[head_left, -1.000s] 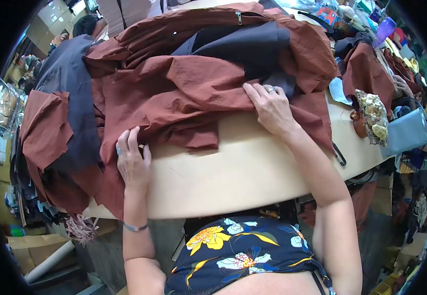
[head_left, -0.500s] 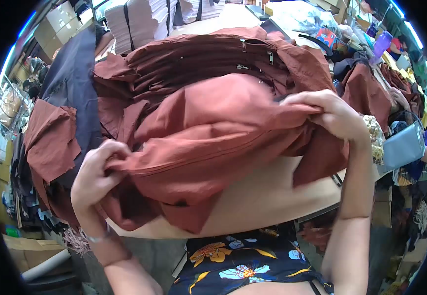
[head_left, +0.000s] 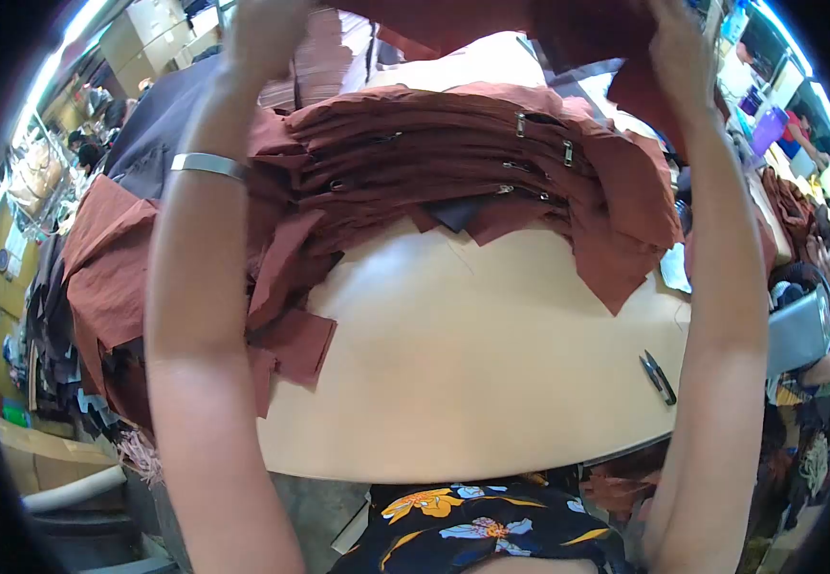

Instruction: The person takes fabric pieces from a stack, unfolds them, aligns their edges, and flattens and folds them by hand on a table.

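Both arms reach up to the top of the view. My left hand (head_left: pixel 272 38) is blurred at the top edge, its fingers cut off or smeared. My right hand (head_left: pixel 678 57), also blurred, is at the edge of a raised rust-brown cloth (head_left: pixel 578 33), which runs out of the frame; its fingers cannot be made out. Below the raised cloth, a layered pile of rust-brown garment pieces (head_left: pixel 434 143) with metal zip pulls lies across the table (head_left: pixel 472 383). Small black thread snips (head_left: pixel 658 377) lie near the right forearm.
Dark blue cloth (head_left: pixel 157 134) and loose rust-brown pieces (head_left: pixel 109 277) hang over the table's left side. A grey-blue box (head_left: pixel 799 330) stands at the right. Stacked pale bundles are at the back left. Another person (head_left: pixel 802 134) is at the far right.
Both hands have risen from above the table to the top of the view, with the rust-brown cloth lifted up and away. The zipped pile and the snips are now uncovered.
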`<state>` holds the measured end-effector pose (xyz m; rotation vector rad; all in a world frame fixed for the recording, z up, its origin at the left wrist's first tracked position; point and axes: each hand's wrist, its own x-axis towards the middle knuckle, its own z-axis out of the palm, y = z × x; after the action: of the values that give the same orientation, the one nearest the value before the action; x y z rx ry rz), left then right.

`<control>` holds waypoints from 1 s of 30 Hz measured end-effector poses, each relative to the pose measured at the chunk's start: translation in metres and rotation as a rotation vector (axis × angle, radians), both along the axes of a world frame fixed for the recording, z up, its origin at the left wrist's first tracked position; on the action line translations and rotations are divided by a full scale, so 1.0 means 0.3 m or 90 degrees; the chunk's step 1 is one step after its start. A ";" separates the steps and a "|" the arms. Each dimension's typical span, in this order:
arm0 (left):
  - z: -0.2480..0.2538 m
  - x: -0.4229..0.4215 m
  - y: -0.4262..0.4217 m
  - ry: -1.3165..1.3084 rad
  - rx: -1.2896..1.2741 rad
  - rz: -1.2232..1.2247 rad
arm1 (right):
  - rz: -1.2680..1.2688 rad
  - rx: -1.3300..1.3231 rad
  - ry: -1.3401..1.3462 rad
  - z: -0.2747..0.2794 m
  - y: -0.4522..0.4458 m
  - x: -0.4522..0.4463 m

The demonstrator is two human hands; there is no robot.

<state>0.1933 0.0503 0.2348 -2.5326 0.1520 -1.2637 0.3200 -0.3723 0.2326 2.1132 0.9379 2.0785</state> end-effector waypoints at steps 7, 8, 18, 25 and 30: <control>-0.578 0.070 0.004 0.526 -0.322 0.067 | -0.002 -0.018 0.831 -0.661 0.030 -0.027; -0.575 0.001 -0.073 0.531 -0.344 0.140 | -0.096 -0.031 0.828 -0.673 0.072 -0.109; -0.225 -0.391 0.153 0.295 -0.245 0.406 | 0.145 -0.002 0.548 -0.508 0.028 -0.292; -0.339 -0.765 0.577 0.124 -0.246 0.721 | 0.170 -0.163 0.686 -0.728 -0.011 -0.647; -0.358 -0.787 0.855 -0.222 -0.581 0.444 | 0.176 -0.169 0.792 -0.749 0.008 -0.747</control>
<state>-0.0426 0.3067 0.1275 -2.4826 -1.5468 -1.6152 0.0960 -0.3699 0.0079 3.1199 1.4764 0.3620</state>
